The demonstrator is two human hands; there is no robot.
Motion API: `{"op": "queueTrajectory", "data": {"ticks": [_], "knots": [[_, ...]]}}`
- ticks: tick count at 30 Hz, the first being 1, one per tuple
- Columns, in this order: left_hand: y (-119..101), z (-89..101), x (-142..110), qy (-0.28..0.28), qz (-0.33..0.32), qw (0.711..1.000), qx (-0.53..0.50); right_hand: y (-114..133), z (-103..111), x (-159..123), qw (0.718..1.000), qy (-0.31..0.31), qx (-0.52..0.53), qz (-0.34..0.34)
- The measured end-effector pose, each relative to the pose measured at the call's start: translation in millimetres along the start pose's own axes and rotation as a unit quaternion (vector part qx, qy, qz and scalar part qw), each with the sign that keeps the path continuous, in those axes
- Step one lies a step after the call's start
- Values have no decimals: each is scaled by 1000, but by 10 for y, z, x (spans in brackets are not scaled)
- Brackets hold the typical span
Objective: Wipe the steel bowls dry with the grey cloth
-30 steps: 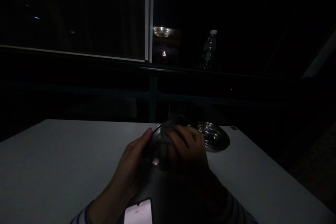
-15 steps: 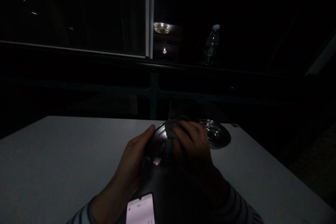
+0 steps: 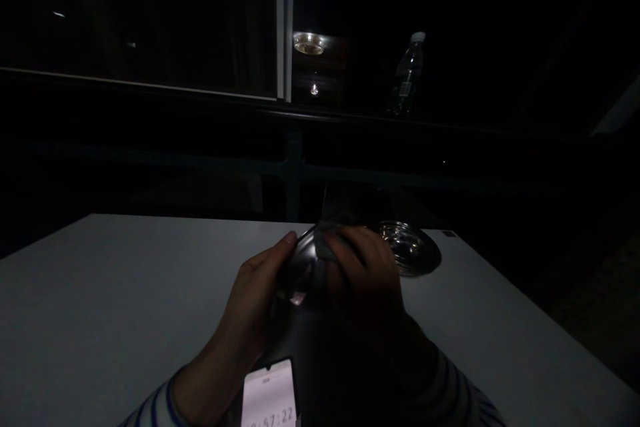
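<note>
In the dim head view my left hand (image 3: 257, 293) grips the left rim of a shiny metal bowl (image 3: 299, 268), tilted above the table, with the thumb along its edge. My right hand (image 3: 364, 270) is closed on a grey cloth (image 3: 325, 248) and presses it against the bowl's inner side. Most of the cloth and the bowl's right part are hidden behind the right fingers, which are slightly blurred. A second metal bowl or dish (image 3: 411, 250) lies on the table just beyond my right hand.
A lit phone (image 3: 270, 395) showing digits lies on the white table (image 3: 125, 293) below my left hand. Past the table's far edge a plastic bottle (image 3: 407, 77) stands on a dark ledge by a window frame (image 3: 285, 27). The surroundings are very dark.
The whole view has shifted slightly, so things sit a little higher. Both hands keep hold of the bowl and cloth, with the right fingers moved slightly. The phone's screen now shows large digits.
</note>
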State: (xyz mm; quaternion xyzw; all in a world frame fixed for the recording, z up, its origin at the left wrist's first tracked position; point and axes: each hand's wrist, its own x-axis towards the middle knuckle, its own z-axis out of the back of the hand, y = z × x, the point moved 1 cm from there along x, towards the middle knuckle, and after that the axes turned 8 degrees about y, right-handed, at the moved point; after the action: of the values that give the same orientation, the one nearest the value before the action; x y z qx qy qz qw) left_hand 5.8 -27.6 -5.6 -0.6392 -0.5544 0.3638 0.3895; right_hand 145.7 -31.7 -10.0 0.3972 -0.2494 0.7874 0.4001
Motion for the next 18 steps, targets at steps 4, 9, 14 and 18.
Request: {"op": "queueTrajectory", "data": {"ticks": [4,9,14,18], "knots": [[4,14,2,-12,-3,1000,-9,194,-63,-45,996,11,-3,91],[8,16,-16,-17,0,1000,3,80,-37,-33,998,-3,13,66],[-17,1,-19,-33,15,999,21,-124,22,15,997,-31,47,-48],[-27,14,-20,-30,-5,999,31,55,-38,-33,999,-14,15,31]]}}
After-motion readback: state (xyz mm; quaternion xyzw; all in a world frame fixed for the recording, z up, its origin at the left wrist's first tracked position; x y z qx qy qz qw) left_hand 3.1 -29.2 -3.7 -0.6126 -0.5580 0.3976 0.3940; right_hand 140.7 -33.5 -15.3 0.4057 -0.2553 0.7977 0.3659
